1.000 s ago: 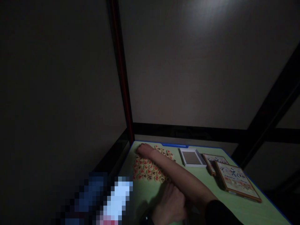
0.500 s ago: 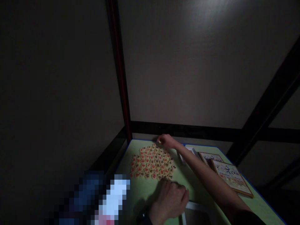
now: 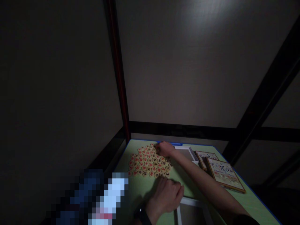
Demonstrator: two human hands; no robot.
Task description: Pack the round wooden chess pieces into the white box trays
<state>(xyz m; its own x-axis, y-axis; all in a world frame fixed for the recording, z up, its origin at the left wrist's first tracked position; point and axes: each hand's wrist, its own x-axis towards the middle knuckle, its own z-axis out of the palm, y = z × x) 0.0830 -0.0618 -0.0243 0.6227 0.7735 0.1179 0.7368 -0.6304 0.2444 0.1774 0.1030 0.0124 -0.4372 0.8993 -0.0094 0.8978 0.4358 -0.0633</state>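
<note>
Many round wooden Chinese chess pieces, marked with red and black characters, lie side by side in one flat patch on the green table. My right hand reaches to the far right edge of the patch. Its fingers are pinched down at a piece there, and the fingertips are partly hidden. Close to the near edge of the patch, my left hand is curled with its back up. Its fingers are closed, and anything inside them is hidden. A dark watch is on that wrist.
An open white-rimmed box stands right of my left hand, and another white box at the back. Two boxes with printed lids, a front one and a rear one, lie to the right. Walls border the far and left sides.
My right hand has come down and nearer, from beyond the far edge with a piece in its fingers onto the patch. My left hand stays about where it was; the view shifted slightly.
</note>
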